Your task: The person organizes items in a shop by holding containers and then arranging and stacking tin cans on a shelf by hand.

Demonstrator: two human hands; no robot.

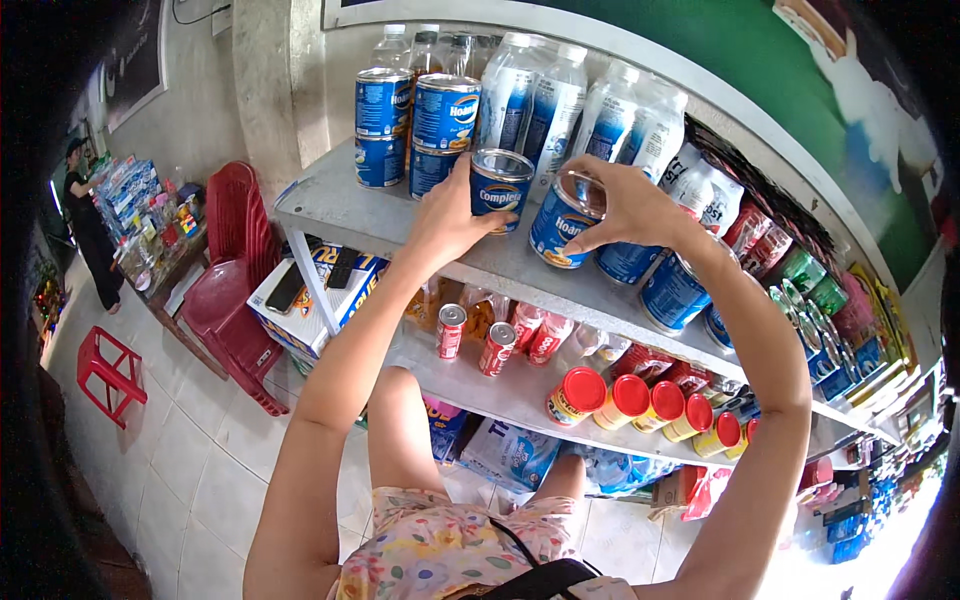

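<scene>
My left hand (447,222) is closed around a dark blue can (500,192) near the front edge of the top shelf. Fingers of my right hand (637,203) wrap over the rim and side of a lighter blue can (556,238), just to the right of the first. Both cans are upright; whether their bottoms touch the shelf is hard to make out. Beside my left hand stand stacked blue cans (447,112), two high. More blue cans (676,294) line the shelf under my right forearm.
Plastic-wrapped bottles (553,100) stand behind the cans on the grey shelf (325,190). Below are red drink cans (451,332) and red-lidded tubs (577,395). To the left are stacked red chairs (232,290), a red stool (108,372) and a person (88,225) by a cluttered table.
</scene>
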